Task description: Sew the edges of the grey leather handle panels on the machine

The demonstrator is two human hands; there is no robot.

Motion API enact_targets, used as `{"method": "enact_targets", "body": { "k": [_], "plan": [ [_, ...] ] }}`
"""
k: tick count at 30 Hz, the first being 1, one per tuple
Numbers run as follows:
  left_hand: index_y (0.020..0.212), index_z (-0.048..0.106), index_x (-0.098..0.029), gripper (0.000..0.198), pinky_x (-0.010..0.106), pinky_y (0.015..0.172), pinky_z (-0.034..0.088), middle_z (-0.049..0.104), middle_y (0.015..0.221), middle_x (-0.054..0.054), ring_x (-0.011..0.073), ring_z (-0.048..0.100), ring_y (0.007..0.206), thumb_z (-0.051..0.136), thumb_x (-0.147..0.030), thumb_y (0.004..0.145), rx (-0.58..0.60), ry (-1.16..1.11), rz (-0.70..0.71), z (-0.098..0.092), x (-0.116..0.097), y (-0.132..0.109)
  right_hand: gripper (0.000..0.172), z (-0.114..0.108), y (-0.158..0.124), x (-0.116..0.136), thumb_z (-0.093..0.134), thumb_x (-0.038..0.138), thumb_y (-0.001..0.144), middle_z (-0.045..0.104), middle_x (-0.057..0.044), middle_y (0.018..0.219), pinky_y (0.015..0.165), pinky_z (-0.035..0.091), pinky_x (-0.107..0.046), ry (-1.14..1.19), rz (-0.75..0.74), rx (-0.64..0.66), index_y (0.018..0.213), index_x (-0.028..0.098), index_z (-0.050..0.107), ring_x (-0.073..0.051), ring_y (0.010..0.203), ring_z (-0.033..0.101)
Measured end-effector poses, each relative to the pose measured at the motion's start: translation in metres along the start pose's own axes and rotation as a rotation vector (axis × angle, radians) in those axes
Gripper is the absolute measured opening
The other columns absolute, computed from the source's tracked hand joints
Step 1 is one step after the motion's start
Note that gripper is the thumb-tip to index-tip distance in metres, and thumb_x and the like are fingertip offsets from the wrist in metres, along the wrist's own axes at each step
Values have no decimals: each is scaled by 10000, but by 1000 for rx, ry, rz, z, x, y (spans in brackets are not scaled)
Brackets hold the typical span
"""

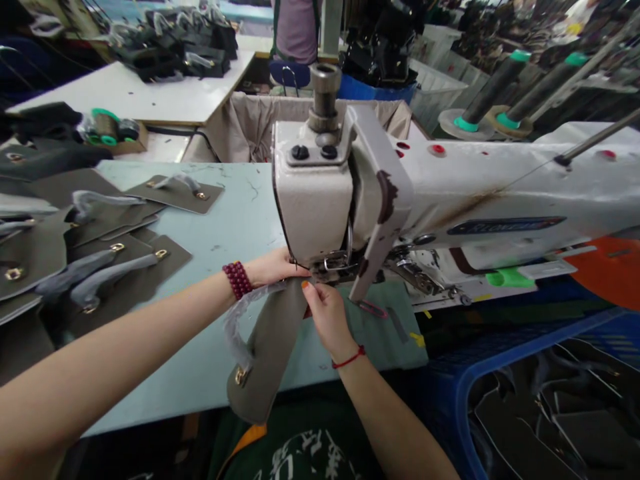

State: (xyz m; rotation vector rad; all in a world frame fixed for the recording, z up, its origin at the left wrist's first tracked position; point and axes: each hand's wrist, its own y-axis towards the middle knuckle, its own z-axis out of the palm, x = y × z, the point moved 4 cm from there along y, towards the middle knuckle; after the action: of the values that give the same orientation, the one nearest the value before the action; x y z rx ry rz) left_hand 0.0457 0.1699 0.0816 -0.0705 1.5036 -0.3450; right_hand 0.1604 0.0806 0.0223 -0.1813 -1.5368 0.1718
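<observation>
A grey-brown bag panel (277,340) with a plastic-wrapped handle (235,328) and a gold-coloured metal fitting (241,377) hangs toward me from under the head of a white sewing machine (315,200). My left hand (273,268) grips the panel's far end on its left side, close beneath the machine head; some of its fingers are hidden. On the right edge, my right hand (327,313) pinches the same panel, thumb on top. The needle area is largely covered by the machine head and my hands.
Several similar panels with wrapped handles (110,273) lie piled on the left of the pale worktable (195,300). A blue crate (460,387) holding more pieces stands at lower right. Thread cones (493,90) rise behind the machine. Beyond the fabric-lined bin (250,123), a person (296,30) is partly visible.
</observation>
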Motion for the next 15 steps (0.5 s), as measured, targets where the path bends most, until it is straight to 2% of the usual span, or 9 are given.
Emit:
{"method": "enact_targets", "body": {
  "k": [3, 5, 9, 15],
  "plan": [
    [553, 675, -100, 110, 314, 686, 548, 655, 571, 28, 200, 647, 666, 763, -47, 515, 192, 59, -12, 8, 8, -12, 404, -11, 1, -2, 492, 483, 845, 412, 18, 558, 471, 362, -181, -39, -1, 64, 601, 163, 458, -90, 522, 410],
    [676, 714, -117, 76, 280, 676, 542, 696, 697, 44, 184, 641, 704, 742, -169, 628, 255, 127, 12, 10, 16, -18, 403, -20, 3, -1, 501, 481, 844, 420, 16, 570, 482, 339, -181, -86, -23, 100, 605, 159, 474, -89, 539, 395],
    [810, 723, -155, 195, 292, 625, 546, 699, 749, 53, 210, 638, 735, 707, -322, 712, 254, 200, 52, 11, 30, -22, 403, -30, 5, 3, 503, 470, 851, 389, 23, 567, 494, 294, -192, -121, -59, 149, 601, 155, 472, -83, 538, 344],
    [928, 713, -166, 275, 358, 868, 511, 719, 931, 53, 234, 635, 912, 691, -370, 744, 269, 293, 148, 9, 30, -24, 417, -33, 4, 6, 488, 491, 861, 383, 27, 584, 514, 282, -198, -180, -65, 160, 620, 150, 475, -85, 557, 336]
  ]
}}
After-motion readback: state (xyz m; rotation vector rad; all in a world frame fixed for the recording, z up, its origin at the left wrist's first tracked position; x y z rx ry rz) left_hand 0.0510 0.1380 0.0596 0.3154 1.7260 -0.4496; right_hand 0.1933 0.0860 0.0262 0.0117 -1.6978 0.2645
